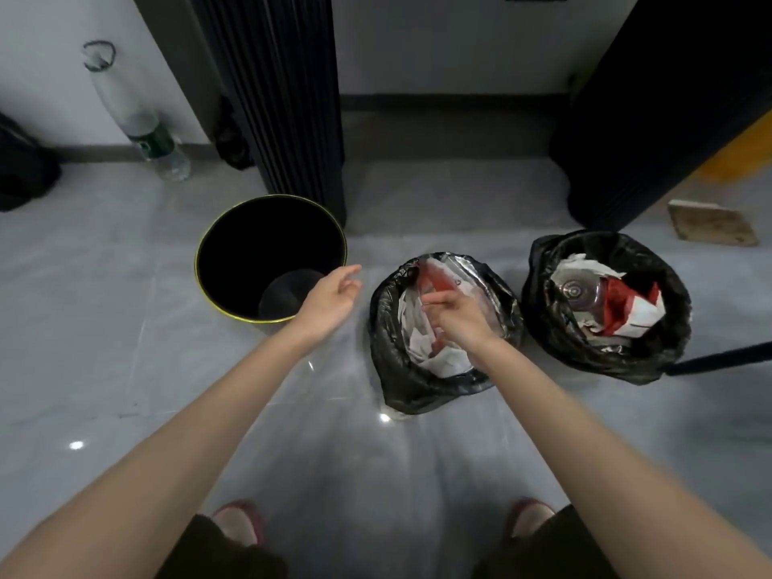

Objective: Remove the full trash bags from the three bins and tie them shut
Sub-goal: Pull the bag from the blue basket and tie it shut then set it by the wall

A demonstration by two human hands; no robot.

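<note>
Black bags [422, 382] — yellow-rimmed bin [209, 261].

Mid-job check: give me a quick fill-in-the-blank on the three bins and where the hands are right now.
1. The yellow-rimmed bin holds ___ bag.
2. The right hand is above the ___ of the three bins.
3. The left hand holds ___.
4. The black bag with the clear bottle in it sits in the ___ bin.

Missing words: no; middle; nothing; right.
</note>
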